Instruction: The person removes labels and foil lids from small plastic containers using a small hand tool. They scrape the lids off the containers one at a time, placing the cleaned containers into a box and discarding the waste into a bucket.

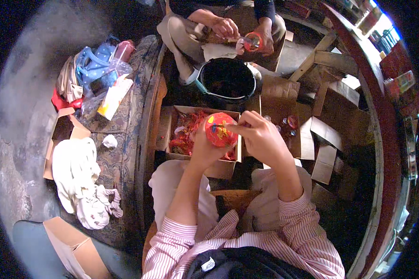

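Note:
A rounded red container (220, 129) with yellow print and a small dark patch sits in my left hand (203, 148), whose fingers wrap round its left side and underside. My right hand (264, 138) is at the container's right side, its index finger stretched out and touching the printed face. The other fingers are bent and apart from that one; the thumb is mostly hidden. Just below both hands stands an open cardboard box (169, 122) with crumpled red printed wrappers (184, 141) in it.
Opposite me a person's hands (226, 29) hold a red-rimmed clear jar (252, 42) and a thin tool. Between us stands a black bucket (226, 79). Open cartons (325, 132) with small jars lie at right. White cloth (74, 162) and plastic bags (95, 69) lie on the patterned seat at left.

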The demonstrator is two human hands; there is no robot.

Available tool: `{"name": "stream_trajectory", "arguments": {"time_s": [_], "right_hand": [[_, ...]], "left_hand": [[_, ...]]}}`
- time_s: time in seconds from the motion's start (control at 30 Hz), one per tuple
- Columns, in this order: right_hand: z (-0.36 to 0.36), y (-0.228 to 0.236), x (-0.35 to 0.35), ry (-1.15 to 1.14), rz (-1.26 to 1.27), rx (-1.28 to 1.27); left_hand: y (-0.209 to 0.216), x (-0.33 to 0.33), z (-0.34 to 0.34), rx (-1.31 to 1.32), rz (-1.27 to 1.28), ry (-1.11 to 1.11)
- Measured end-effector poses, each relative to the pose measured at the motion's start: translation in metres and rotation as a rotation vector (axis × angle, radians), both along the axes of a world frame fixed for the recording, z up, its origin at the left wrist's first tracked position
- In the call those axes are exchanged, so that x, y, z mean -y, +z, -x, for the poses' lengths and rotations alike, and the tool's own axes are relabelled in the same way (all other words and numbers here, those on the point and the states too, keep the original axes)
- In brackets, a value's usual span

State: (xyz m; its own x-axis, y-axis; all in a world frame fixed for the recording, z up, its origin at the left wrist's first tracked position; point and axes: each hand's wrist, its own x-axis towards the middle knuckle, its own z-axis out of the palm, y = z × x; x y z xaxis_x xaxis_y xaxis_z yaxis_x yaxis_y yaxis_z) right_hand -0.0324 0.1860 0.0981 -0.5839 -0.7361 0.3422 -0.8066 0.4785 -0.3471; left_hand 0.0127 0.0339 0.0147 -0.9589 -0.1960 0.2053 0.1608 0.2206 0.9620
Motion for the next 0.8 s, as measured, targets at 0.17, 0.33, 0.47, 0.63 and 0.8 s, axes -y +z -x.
{"name": "stream_trajectory", "arguments": {"time_s": [0.17,0.33,0.47,0.63,0.8], "right_hand": [[0.0,-0.002,0.0,0.018,0.048,0.002],[0.005,0.002,-0.006,0.017,0.072,0.024],[0.01,0.005,-0.013,-0.005,0.061,0.031],[0.015,0.01,-0.022,-0.032,0.065,0.017],[0.017,0.016,-0.033,-0.066,0.057,0.041]], "left_hand": [[0.0,-0.003,-0.001,-0.031,0.063,0.031],[0.003,-0.005,0.0,-0.051,-0.057,0.009],[0.009,-0.002,0.001,-0.033,-0.137,-0.01],[0.005,-0.001,0.0,-0.059,-0.165,0.049],[-0.002,-0.004,0.004,-0.083,-0.221,0.03]]}}
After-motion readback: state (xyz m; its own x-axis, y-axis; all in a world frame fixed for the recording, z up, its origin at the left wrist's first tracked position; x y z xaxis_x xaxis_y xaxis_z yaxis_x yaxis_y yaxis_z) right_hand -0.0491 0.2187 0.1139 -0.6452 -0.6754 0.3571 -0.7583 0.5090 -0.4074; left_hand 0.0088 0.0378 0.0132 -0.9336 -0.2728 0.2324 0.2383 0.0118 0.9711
